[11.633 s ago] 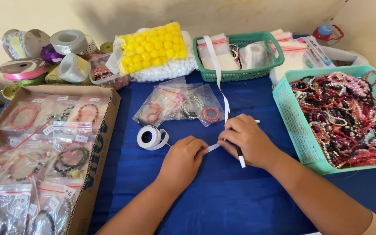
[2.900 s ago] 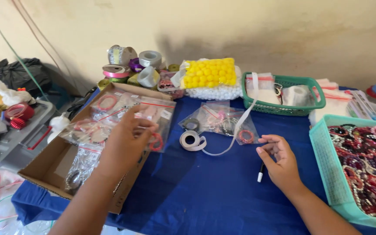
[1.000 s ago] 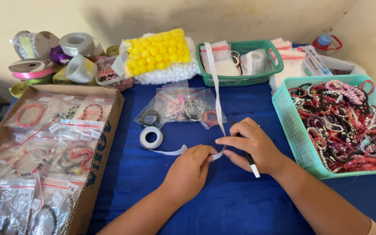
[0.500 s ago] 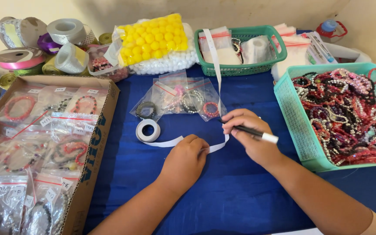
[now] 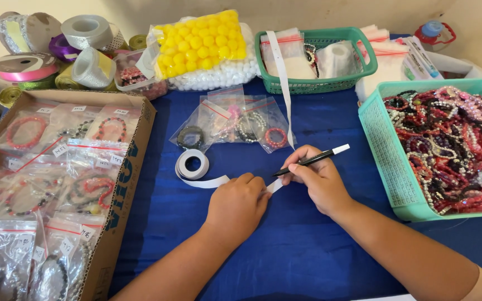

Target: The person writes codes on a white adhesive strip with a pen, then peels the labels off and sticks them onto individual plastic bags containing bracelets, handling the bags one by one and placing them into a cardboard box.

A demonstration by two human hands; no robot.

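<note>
My left hand (image 5: pixel 235 207) lies knuckles-up on the blue table (image 5: pixel 285 256), fingers curled down, pinning the white tape (image 5: pixel 214 181). My right hand (image 5: pixel 318 179) rests just beside it, fingers pinched around a black pen (image 5: pixel 308 161) whose tip meets the tape's end. Beyond sits the tape roll (image 5: pixel 192 164), then bagged bracelets (image 5: pixel 235 120).
</note>
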